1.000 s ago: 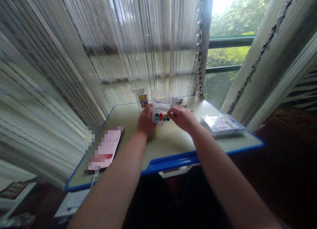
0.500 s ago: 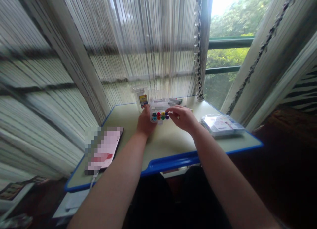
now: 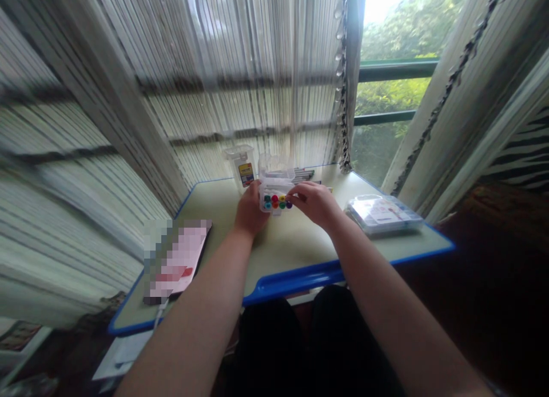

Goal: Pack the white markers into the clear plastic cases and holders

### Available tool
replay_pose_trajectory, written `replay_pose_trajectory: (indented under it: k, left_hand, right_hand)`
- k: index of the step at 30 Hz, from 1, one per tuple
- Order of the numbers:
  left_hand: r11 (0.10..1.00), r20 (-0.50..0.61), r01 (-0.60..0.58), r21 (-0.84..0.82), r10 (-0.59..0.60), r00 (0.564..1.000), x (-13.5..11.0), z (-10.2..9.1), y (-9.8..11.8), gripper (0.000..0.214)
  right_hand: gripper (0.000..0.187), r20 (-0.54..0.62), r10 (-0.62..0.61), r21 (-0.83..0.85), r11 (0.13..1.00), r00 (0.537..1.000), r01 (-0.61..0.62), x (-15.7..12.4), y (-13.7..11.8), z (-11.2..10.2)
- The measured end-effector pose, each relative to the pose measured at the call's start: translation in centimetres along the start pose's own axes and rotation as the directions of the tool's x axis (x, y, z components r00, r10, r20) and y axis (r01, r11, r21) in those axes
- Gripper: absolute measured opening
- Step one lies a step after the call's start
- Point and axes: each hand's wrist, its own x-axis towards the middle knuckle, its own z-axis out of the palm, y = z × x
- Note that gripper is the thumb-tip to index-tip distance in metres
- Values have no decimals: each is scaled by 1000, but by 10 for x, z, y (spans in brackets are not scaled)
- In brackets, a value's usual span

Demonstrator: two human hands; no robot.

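Note:
A clear plastic marker case (image 3: pixel 275 189) lies on the pale desk (image 3: pixel 283 248), its open end showing several coloured marker caps (image 3: pixel 277 202). My left hand (image 3: pixel 250 211) is closed round the case's left side. My right hand (image 3: pixel 314 203) pinches at the caps on the case's right side with thumb and fingertips. Loose markers (image 3: pixel 305 175) lie just behind the case.
A clear lid or tub with a yellow label (image 3: pixel 242 166) stands behind my left hand. A flat transparent box (image 3: pixel 384 213) rests at the desk's right. A blurred-out flat item (image 3: pixel 178 260) lies at the left. Striped curtains and a window back the desk.
The case and both hands have shifted slightly up and left in view as my head moved. My right fingers stay at the caps.

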Motion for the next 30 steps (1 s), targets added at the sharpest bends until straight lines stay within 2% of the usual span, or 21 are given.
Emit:
replay_pose_trajectory:
  k: [12,16,23,30]
  left_hand:
    - [1000,-23,25,-18,-26,999,0,-1,2,33]
    - [1000,-23,17,-7,-17,1000,0,-2,3,29]
    - [999,-19,40,-28,-41,999,1,-4,5,34]
    - [998,2,70,-1,-70,998,1,-5,5,30]
  right_hand:
    - [22,-93,-38,30,999,995,40,-1,-3,2]
    - [20,-101,-13,58,998,995,19,-1,-4,3]
    - [18,-74,-12,130,991,997,22,1,-3,6]
    - [18,-137,-22,157,987,990,44,1,-6,7]
